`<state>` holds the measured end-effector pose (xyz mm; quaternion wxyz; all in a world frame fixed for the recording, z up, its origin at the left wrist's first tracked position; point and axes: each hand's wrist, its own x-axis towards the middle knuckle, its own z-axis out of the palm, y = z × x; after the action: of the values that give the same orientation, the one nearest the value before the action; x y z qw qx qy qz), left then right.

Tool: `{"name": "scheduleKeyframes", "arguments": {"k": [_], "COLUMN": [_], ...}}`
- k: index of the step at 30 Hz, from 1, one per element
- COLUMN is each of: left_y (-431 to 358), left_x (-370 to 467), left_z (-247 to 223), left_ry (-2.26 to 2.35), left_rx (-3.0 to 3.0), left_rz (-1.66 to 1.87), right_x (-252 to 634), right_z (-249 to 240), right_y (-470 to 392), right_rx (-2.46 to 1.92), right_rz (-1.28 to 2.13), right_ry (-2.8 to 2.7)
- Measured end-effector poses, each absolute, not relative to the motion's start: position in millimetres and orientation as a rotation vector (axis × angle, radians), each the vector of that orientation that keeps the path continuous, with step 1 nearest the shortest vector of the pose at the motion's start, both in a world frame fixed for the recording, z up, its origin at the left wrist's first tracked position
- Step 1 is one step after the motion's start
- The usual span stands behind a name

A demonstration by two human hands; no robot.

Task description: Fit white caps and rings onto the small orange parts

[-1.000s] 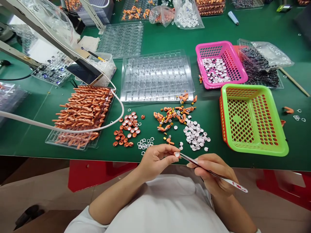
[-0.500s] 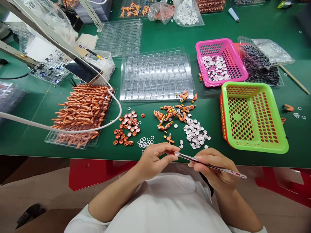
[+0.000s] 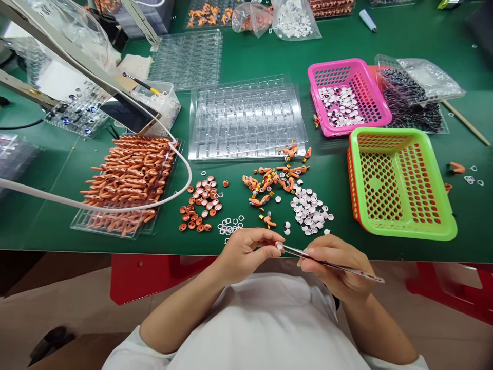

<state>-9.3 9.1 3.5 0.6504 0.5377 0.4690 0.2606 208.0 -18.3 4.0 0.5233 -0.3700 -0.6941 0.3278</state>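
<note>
Between the thumb and forefinger of my left hand (image 3: 246, 257) is a small round cap (image 3: 279, 246), orange at the edge with a white face. My right hand (image 3: 341, 264) grips metal tweezers (image 3: 331, 264), whose tips reach the cap; whether they pinch it I cannot tell. Just beyond the left hand lie thin white rings (image 3: 230, 224) and small orange cups (image 3: 202, 203). Past the tweezers are white discs (image 3: 311, 210) and curved orange parts (image 3: 269, 180) with yellow bits on them.
At right stand a green basket (image 3: 402, 234) and a pink basket (image 3: 350, 64) holding white discs. Clear plastic trays (image 3: 246, 118) lie in the middle. Orange pointed parts (image 3: 131, 177) are heaped at left, where a white tube (image 3: 96, 207) loops over them. A phone (image 3: 131, 114) leans behind.
The tweezers' back end has shifted slightly left and the tool has turned a little in my right hand. My left hand keeps hold of the cap.
</note>
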Motion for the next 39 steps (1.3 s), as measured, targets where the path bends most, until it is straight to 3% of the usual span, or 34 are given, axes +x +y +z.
{"name": "scheduleKeyframes", "arguments": {"k": [26,39], "left_y": [4.9,1.5], "left_x": [0.1,-2.7], "left_z": [1.9,-1.7], "left_ry": [1.075,1.064], "left_rx": [0.804,0.779], "left_rz": [0.739,0.746], "right_x": [198.7,200.1], "right_z": [-19.3,-18.6], "right_y": [-43.6,-42.1], "right_rx": [-0.88,-0.971], "right_rz": [0.583,0.783], "right_ry": [-1.679,-1.334]}}
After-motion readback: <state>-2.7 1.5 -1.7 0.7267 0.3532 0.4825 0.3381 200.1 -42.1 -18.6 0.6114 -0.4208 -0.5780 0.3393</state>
